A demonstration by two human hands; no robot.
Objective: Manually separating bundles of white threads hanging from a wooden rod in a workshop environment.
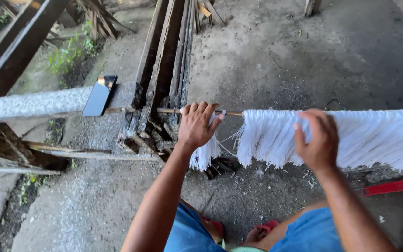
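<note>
A thin wooden rod [232, 113] runs level from a stack of dark planks to the right edge. White yarn strands [374, 135] hang from it in a thick fringe. My left hand [197, 126] is closed around a small separate bunch of white strands [206, 156] at the rod's left end. A short bare stretch of rod lies between that bunch and the main fringe. My right hand [318, 140] rests on the fringe near its left part, fingers spread over the strands.
A dark phone [100, 94] lies on a grey concrete beam [29, 105] at left. Upright dark planks [164, 60] stand behind the rod. The floor is rough concrete [304, 51]. A red object [395, 185] lies low at right. My knees in blue shorts [313, 233] are below.
</note>
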